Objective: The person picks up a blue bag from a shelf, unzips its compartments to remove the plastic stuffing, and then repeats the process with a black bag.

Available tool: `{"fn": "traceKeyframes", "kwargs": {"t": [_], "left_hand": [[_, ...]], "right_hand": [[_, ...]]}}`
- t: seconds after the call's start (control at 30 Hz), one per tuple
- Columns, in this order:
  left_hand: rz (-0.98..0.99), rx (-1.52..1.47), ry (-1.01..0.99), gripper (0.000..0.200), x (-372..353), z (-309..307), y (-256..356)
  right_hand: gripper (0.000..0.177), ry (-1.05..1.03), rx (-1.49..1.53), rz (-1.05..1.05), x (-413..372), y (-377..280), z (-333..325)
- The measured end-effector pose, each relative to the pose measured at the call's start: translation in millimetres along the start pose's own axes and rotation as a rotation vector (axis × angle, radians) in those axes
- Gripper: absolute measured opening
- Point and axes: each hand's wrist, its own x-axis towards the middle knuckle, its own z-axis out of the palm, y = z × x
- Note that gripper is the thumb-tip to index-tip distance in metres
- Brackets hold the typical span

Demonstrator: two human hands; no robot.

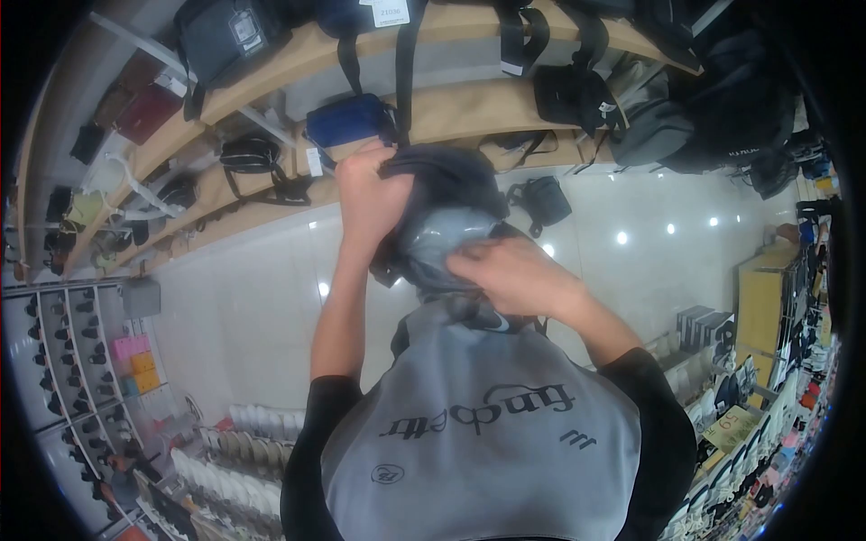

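inside a dark bag (451, 171), pale plastic (442, 233); left grip (372, 187) closed on bag, right grip (516, 272) at plastic, hold unclear

From the held bag (442, 167), the left hand (372, 191) lies against it at 9 to 10 o'clock and the right hand (523, 275) at 4, both above the floor (262, 257). Tiered shelving (492, 104) spans 10 to 2 o'clock, carrying a shoulder bag (347, 122) between 10 and 11 and a flap bag (577, 97) near 2, with a backpack (708, 122) just past that. A shoe rack (81, 361) stands at 8, shoe rows (239, 482) lie at 7, and a cabinet (762, 298) stands between 3 and 4.
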Motion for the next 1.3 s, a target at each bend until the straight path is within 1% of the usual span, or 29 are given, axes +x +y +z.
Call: {"fn": "traceKeyframes", "kwargs": {"t": [0.1, 0.13, 0.23, 0.27, 0.3, 0.37, 0.47, 0.57, 0.6, 0.67, 0.73, 0.83, 0.93, 1.0, 1.07, 1.17, 1.23, 1.27, 1.3], "left_hand": [[-0.01, -0.031, -0.035, 0.021, 0, -4, -6], [0.007, -0.046, -0.079, 0.02, 0, -6, -6], [0.035, -0.104, -0.174, 0.02, -5, -21, -5], [0.03, -0.141, -0.195, 0.019, -6, -27, -7], [0.026, -0.182, -0.218, 0.019, -8, -30, -9], [0.008, -0.244, -0.184, 0.016, -10, -35, -12], [-0.012, -0.303, -0.148, 0.013, -10, -42, -22], [-0.104, -0.479, -0.15, 0.01, -11, -47, -32], [-0.133, -0.528, -0.14, 0.008, -11, -47, -32], [-0.188, -0.628, -0.114, 0.006, -9, -46, -32], [-0.221, -0.666, -0.111, 0.007, -10, -46, -34], [-0.267, -0.697, -0.096, 0.01, -12, -43, -34], [-0.306, -0.708, -0.073, 0.013, -16, -36, -37], [-0.322, -0.718, -0.075, 0.014, -17, -34, -36], [-0.329, -0.733, -0.099, 0.014, -19, -32, -31], [-0.346, -0.68, -0.038, 0.013, -21, -28, -23], [-0.455, -0.703, 0.023, 0.011, -23, -25, -11], [-0.509, -0.714, 0.051, 0.011, -24, -24, -5], [-0.512, -0.667, 0.015, 0.01, -25, -25, -1]], "right_hand": [[0.033, 0.09, 0.016, -0.003, -2, 0, 0], [0.032, 0.129, 0.023, -0.004, -3, 0, -1], [0.033, 0.443, 0.289, 0.019, -15, -5, -8], [0.037, 0.621, 0.366, 0.002, -18, -1, -8], [0.033, 0.725, 0.449, 0.035, -24, 10, -5], [0.026, 0.938, 0.608, 0.108, -35, 39, 7], [0.019, 1.005, 1.033, 0.277, -41, 62, 20], [0.017, 0.856, 0.999, 0.431, -39, 55, 23], [0.023, 0.856, 0.957, 0.367, -35, 50, 25], [0.027, 0.874, 0.945, 0.35, -27, 46, 27], [0.029, 0.888, 0.906, 0.336, -21, 43, 27], [0.025, 0.956, 0.888, 0.349, -14, 37, 23], [0.024, 1.034, 0.924, 0.317, -8, 38, 27], [0.02, 0.99, 0.949, 0.408, -12, 40, 32], [0.02, 0.988, 0.983, 0.417, -14, 43, 37], [0.031, 1.05, 0.98, 0.269, -13, 43, 38], [0.043, 1.099, 0.89, 0.124, -10, 32, 31], [0.057, 1.077, 0.724, 0.16, -12, 31, 29], [0.072, 1.058, 0.559, 0.195, -14, 30, 27]]}}
